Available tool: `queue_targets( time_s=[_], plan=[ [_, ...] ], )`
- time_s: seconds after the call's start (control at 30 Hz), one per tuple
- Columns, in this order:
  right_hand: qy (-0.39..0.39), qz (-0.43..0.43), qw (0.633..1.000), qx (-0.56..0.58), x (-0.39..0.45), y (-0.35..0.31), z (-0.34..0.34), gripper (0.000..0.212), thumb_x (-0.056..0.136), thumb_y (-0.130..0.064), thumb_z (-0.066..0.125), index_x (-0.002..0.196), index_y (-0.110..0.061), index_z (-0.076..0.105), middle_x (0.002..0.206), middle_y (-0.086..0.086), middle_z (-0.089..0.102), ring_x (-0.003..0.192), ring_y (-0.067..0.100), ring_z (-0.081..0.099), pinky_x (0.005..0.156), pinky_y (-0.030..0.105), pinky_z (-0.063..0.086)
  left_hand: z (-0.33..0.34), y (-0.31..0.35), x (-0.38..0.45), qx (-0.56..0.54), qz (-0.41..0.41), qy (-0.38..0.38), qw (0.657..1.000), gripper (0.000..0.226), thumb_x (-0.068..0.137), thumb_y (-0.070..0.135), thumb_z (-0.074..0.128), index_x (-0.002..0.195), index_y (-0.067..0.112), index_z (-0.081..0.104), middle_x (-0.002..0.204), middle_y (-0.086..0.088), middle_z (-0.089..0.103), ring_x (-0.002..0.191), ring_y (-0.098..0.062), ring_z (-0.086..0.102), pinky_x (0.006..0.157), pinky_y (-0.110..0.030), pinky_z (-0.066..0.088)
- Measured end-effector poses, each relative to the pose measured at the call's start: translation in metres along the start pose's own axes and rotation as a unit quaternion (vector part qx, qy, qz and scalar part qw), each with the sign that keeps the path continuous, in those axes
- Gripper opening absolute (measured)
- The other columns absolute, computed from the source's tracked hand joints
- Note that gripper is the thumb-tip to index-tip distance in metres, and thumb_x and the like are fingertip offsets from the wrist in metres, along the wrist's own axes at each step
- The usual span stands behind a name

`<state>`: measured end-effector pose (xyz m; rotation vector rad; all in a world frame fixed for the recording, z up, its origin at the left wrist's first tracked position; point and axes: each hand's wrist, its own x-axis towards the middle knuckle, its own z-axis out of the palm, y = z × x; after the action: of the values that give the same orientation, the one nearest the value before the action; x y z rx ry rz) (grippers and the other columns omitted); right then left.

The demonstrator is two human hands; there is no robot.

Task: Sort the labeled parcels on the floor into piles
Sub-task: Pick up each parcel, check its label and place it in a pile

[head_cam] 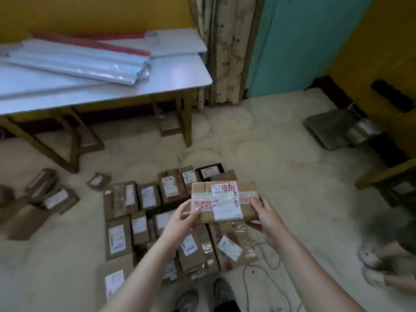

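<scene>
**Hands with one labelled parcel, mid-frame**

Both hands hold a single cardboard parcel (224, 202) above the floor, centre of frame. Left hand (183, 218) pinches its left edge, thumb on top; right hand (264, 216) grips its right edge, fingers curled beneath. Parcel: brown, taped, white label with red stamp facing up. Below it: rows of labelled parcels (144, 212) laid close together on the pale floor (281, 176). Left of frame: a looser group of parcels (50, 197). Upper left: desk (175, 73) carrying long silver packages (76, 61).
</scene>
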<state>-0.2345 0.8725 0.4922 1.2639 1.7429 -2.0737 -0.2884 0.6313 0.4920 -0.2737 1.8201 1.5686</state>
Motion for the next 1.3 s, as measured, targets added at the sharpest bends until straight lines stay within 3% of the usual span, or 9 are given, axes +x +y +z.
queue_targets(
  time_s=[0.17, 0.27, 0.37, 0.5, 0.63, 0.73, 0.87, 1.03, 1.3],
  plan=[
    [0.028, 0.101, 0.994, 0.035, 0.095, 0.102, 0.007, 0.042, 0.101, -0.036, 0.052, 0.138, -0.020, 0.042, 0.126, 0.014, 0.061, 0.106, 0.035, 0.064, 0.087, 0.054, 0.055, -0.002, -0.114, 0.059, 0.031, -0.104, 0.103, 0.989, 0.054, 0.097, 0.041, 0.056, 0.145, 0.023, 0.040, 0.133, -0.008, 0.057, 0.116, -0.026, 0.060, 0.100, -0.046, 0.050],
    [0.081, 0.150, 0.985, 0.025, 0.135, 0.177, 0.008, 0.044, 0.099, -0.043, 0.051, 0.134, -0.017, 0.046, 0.126, 0.013, 0.061, 0.107, 0.034, 0.063, 0.079, 0.045, 0.054, -0.005, -0.186, 0.084, 0.069, -0.161, 0.116, 0.978, 0.051, 0.097, 0.040, 0.054, 0.144, 0.025, 0.042, 0.132, -0.008, 0.058, 0.118, -0.029, 0.058, 0.102, -0.046, 0.047],
    [0.131, 0.167, 0.977, 0.001, 0.171, 0.249, 0.012, 0.065, 0.096, -0.054, 0.051, 0.145, -0.013, 0.038, 0.138, 0.012, 0.054, 0.121, 0.034, 0.055, 0.097, 0.049, 0.048, -0.006, -0.250, 0.114, 0.130, -0.173, 0.115, 0.970, 0.052, 0.097, 0.042, 0.053, 0.144, 0.024, 0.043, 0.135, -0.004, 0.058, 0.118, -0.019, 0.057, 0.101, -0.036, 0.047],
    [0.158, 0.186, 0.966, 0.086, 0.222, 0.332, 0.028, 0.071, 0.091, -0.041, 0.066, 0.148, -0.018, 0.031, 0.140, 0.009, 0.049, 0.112, 0.030, 0.058, 0.074, 0.038, 0.054, -0.004, -0.322, 0.164, 0.195, -0.174, 0.100, 0.960, 0.051, 0.098, 0.042, 0.051, 0.145, 0.024, 0.042, 0.134, -0.002, 0.056, 0.119, -0.016, 0.055, 0.102, -0.032, 0.045],
    [0.133, 0.187, 0.972, 0.046, 0.267, 0.399, 0.048, 0.099, 0.082, -0.031, 0.079, 0.155, -0.032, 0.013, 0.145, 0.007, 0.044, 0.124, 0.031, 0.052, 0.100, 0.049, 0.047, 0.001, -0.380, 0.205, 0.281, -0.152, 0.113, 0.941, 0.050, 0.098, 0.041, 0.048, 0.146, 0.028, 0.040, 0.137, -0.001, 0.049, 0.126, -0.018, 0.048, 0.106, -0.033, 0.039],
    [0.107, 0.172, 0.979, -0.018, 0.281, 0.444, 0.058, 0.097, 0.077, -0.024, 0.083, 0.152, -0.029, 0.022, 0.137, 0.009, 0.053, 0.117, 0.031, 0.056, 0.104, 0.048, 0.046, 0.003, -0.412, 0.223, 0.320, -0.133, 0.109, 0.932, 0.052, 0.098, 0.038, 0.046, 0.148, 0.026, 0.038, 0.140, -0.005, 0.043, 0.129, -0.023, 0.045, 0.106, -0.036, 0.040],
    [0.085, 0.174, 0.973, -0.129, 0.284, 0.461, 0.053, 0.092, 0.077, -0.031, 0.083, 0.148, -0.021, 0.026, 0.137, 0.012, 0.055, 0.119, 0.034, 0.056, 0.104, 0.051, 0.045, 0.004, -0.435, 0.233, 0.344, -0.142, 0.104, 0.922, 0.054, 0.097, 0.039, 0.046, 0.148, 0.028, 0.035, 0.141, -0.005, 0.040, 0.129, -0.025, 0.044, 0.103, -0.043, 0.044],
    [0.060, 0.050, 0.956, -0.284, 0.300, 0.431, 0.038, 0.083, 0.085, -0.055, 0.066, 0.153, -0.025, 0.028, 0.154, 0.008, 0.038, 0.137, 0.031, 0.042, 0.111, 0.049, 0.037, 0.006, -0.442, 0.237, 0.302, -0.161, 0.110, 0.933, 0.056, 0.095, 0.038, 0.048, 0.148, 0.029, 0.032, 0.135, -0.005, 0.043, 0.123, -0.026, 0.049, 0.101, -0.050, 0.045],
    [0.005, 0.036, 0.945, -0.326, 0.298, 0.412, 0.042, 0.085, 0.078, -0.039, 0.080, 0.146, -0.022, 0.032, 0.140, 0.009, 0.049, 0.119, 0.023, 0.054, 0.100, 0.036, 0.044, 0.006, -0.450, 0.241, 0.225, -0.183, 0.101, 0.952, 0.056, 0.094, 0.028, 0.054, 0.147, 0.024, 0.036, 0.130, -0.006, 0.046, 0.119, -0.022, 0.052, 0.099, -0.032, 0.041]
  ],
)
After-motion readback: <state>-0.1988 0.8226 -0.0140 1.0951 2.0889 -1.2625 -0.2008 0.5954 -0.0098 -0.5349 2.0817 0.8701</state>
